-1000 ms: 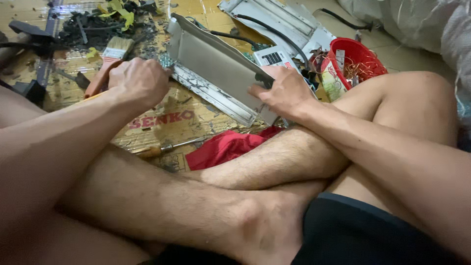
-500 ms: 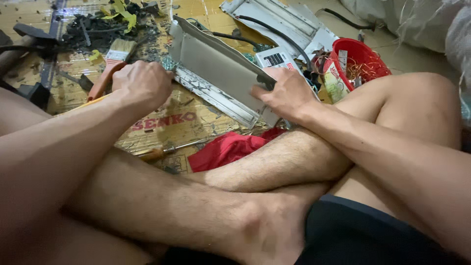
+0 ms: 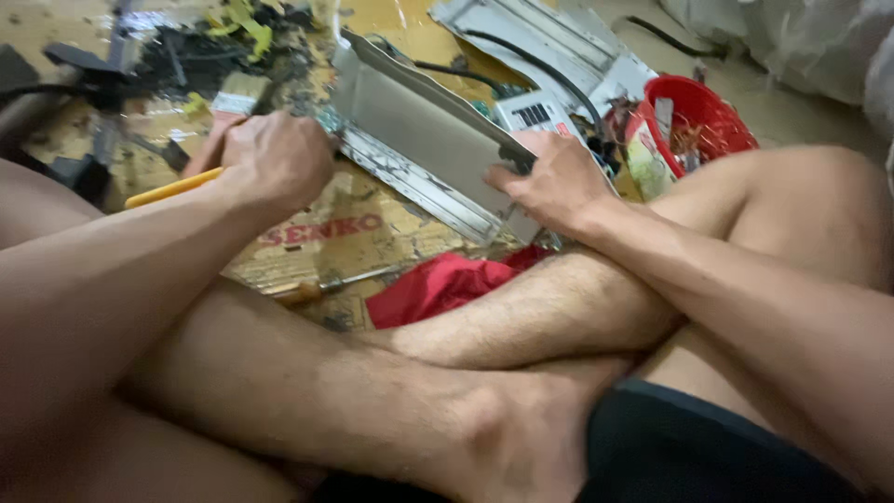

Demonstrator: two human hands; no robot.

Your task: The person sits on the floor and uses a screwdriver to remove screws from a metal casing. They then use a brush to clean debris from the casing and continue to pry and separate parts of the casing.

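I sit cross-legged on the floor with a grey metal panel (image 3: 419, 140) propped on edge in front of my shins. My right hand (image 3: 549, 177) grips its upper right edge, thumb on the near face. My left hand (image 3: 275, 158) is clenched in a fist at the panel's lower left end, and what it holds is hidden by the fingers. A paintbrush (image 3: 237, 95) with an orange handle lies just behind that hand. A yellow rod (image 3: 172, 186) sticks out from under the wrist.
Dirty cardboard (image 3: 345, 233) covers the floor. On it lie a screwdriver (image 3: 326, 287) and a red cloth (image 3: 447, 284) by my shin. A red basket (image 3: 708, 116) stands at the right, a white casing (image 3: 549, 47) with a black cable behind, and black debris (image 3: 186, 47) at the far left.
Both hands keep their places on the panel. The view has shifted slightly, and the left fist has edged a little toward the panel's lower end.
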